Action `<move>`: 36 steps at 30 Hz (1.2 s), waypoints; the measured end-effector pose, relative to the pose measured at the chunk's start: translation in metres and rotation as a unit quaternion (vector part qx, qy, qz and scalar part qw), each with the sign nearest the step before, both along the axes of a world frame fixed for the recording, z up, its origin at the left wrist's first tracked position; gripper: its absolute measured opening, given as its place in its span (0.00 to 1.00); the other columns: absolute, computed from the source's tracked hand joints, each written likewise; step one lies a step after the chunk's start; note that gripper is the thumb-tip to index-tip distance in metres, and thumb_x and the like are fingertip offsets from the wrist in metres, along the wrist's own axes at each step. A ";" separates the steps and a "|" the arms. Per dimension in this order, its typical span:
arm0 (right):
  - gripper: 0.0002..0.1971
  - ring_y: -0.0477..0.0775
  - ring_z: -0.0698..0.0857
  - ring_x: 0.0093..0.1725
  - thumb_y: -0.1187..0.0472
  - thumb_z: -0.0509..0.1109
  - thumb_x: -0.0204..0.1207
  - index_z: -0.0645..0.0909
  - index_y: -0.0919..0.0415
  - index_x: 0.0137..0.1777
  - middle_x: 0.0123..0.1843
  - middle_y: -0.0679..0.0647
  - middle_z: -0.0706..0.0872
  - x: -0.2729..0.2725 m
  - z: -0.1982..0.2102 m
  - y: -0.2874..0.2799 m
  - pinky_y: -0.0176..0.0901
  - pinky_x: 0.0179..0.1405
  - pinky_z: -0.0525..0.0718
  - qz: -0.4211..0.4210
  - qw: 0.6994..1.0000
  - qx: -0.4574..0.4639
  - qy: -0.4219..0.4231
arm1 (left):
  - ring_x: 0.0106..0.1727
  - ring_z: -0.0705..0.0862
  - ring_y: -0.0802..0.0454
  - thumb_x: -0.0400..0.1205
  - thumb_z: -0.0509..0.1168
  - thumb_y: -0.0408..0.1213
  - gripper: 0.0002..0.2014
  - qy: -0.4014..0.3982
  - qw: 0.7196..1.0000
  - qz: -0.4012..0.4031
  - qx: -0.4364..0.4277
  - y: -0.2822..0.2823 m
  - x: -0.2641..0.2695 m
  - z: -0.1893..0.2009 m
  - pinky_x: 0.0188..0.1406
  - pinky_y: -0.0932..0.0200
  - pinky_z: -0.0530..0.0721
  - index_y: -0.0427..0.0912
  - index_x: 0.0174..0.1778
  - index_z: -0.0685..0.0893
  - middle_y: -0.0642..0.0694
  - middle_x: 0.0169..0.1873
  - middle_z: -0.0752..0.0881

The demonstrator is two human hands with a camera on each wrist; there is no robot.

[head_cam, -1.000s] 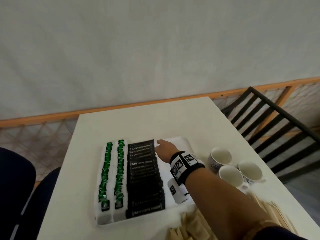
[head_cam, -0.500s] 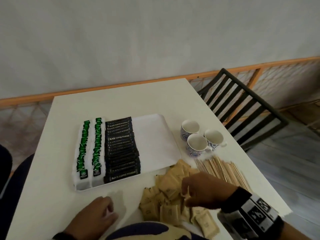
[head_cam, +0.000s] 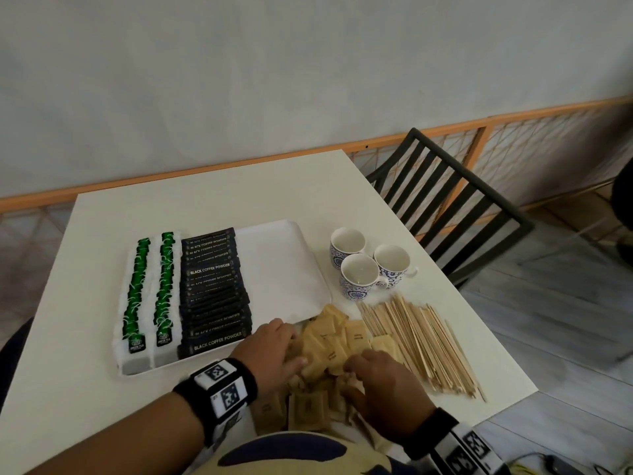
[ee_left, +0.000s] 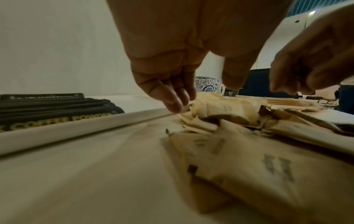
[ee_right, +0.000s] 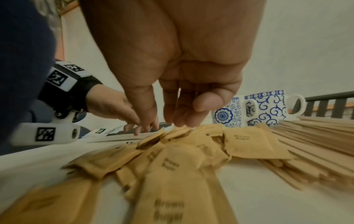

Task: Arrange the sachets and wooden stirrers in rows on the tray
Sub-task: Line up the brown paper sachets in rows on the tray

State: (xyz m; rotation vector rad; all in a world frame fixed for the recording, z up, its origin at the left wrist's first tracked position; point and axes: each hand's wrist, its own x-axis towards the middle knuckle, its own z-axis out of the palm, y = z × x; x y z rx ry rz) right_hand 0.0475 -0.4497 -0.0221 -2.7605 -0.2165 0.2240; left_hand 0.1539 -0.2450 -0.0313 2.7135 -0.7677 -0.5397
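Observation:
A white tray [head_cam: 284, 262] holds two rows of green tea sachets [head_cam: 137, 289] and one row of black coffee sachets [head_cam: 212, 289]; its right half is bare. A loose pile of brown sugar sachets [head_cam: 332, 341] lies on the table just off the tray's near right corner. Wooden stirrers [head_cam: 421, 341] lie in a bundle to the right of the pile. My left hand [head_cam: 274, 347] reaches into the pile's left side, its straight fingers [ee_left: 174, 103] touching sachets by the tray rim. My right hand [head_cam: 380, 382] hovers over the pile's right side, fingers [ee_right: 184, 118] pointing down onto the sachets. Neither hand plainly holds one.
Three blue-patterned white cups [head_cam: 359, 275] stand beyond the stirrers, right of the tray. A black slatted chair [head_cam: 445, 200] stands at the table's right side. The table's right edge [head_cam: 507, 365] runs close past the stirrers.
My right hand left the far end of the black row on the tray and came down to the brown pile. My left hand then moved from the table's front up to the pile.

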 end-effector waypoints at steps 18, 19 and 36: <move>0.17 0.55 0.81 0.57 0.53 0.67 0.77 0.72 0.55 0.63 0.60 0.53 0.80 0.057 -0.013 0.008 0.43 0.53 0.81 -0.103 0.990 0.056 0.082 | 0.44 0.75 0.57 0.66 0.76 0.53 0.19 0.060 0.996 0.002 -0.070 -0.020 0.017 -0.003 0.36 0.67 0.70 0.57 0.39 0.72 0.60 0.41 0.74; 0.16 0.54 0.81 0.57 0.54 0.67 0.77 0.72 0.55 0.63 0.59 0.53 0.81 0.058 -0.011 0.006 0.41 0.49 0.79 -0.105 0.989 0.060 0.090 | 0.41 0.76 0.60 0.67 0.76 0.52 0.17 0.070 0.994 0.005 -0.081 -0.019 0.016 -0.001 0.34 0.68 0.70 0.56 0.40 0.73 0.61 0.39 0.75; 0.08 0.48 0.88 0.31 0.57 0.72 0.79 0.81 0.55 0.39 0.34 0.54 0.90 0.076 0.047 0.014 0.42 0.33 0.86 -0.116 0.894 0.396 0.172 | 0.30 0.83 0.48 0.79 0.69 0.30 0.08 0.352 0.806 0.211 -0.427 0.009 0.028 0.047 0.22 0.58 0.85 0.35 0.49 0.76 0.40 0.35 0.84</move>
